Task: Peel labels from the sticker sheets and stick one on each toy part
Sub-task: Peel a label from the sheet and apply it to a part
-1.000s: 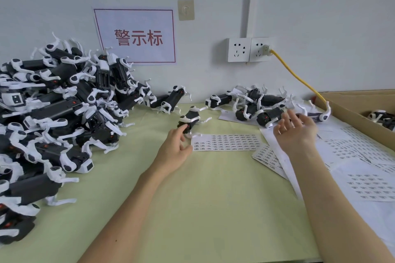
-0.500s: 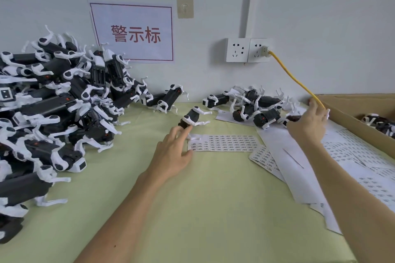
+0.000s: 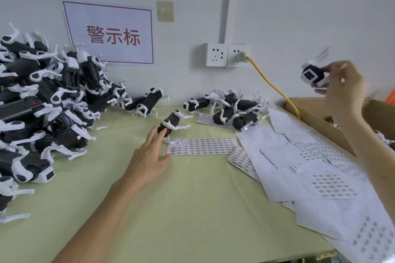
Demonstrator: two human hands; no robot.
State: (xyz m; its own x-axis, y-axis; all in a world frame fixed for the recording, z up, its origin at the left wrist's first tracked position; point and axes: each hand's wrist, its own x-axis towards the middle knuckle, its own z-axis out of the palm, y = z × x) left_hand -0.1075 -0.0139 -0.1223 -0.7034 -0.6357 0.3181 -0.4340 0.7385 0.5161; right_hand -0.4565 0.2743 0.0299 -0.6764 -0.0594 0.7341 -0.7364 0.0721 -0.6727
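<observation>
The pale green desk fills most of the view and runs back to a white wall. Along its left side a big heap of black-and-white toy parts is piled up against that wall. On the right a spread of loose sticker sheets overlaps down to the near edge, with a brown cardboard box just behind it. On the wall are a white sign with red characters and a double socket, from which a yellow cable slants down toward the box. A small cluster of toy parts lies at the foot of the wall between the heap and the box, and one sticker strip lies flat by itself in the middle of the desk. The right hand was down at the desk beside that cluster half a second ago. It is now raised in front of the wall, well clear of the surface, its fingers curled round a held toy part that shows blurred. The left hand has hardly moved: its fingers are straight and grasp nothing, the fingertips touching the near end of the lone toy part – tilted, just behind the strip's left end – and the thumb beside the strip's corner.
</observation>
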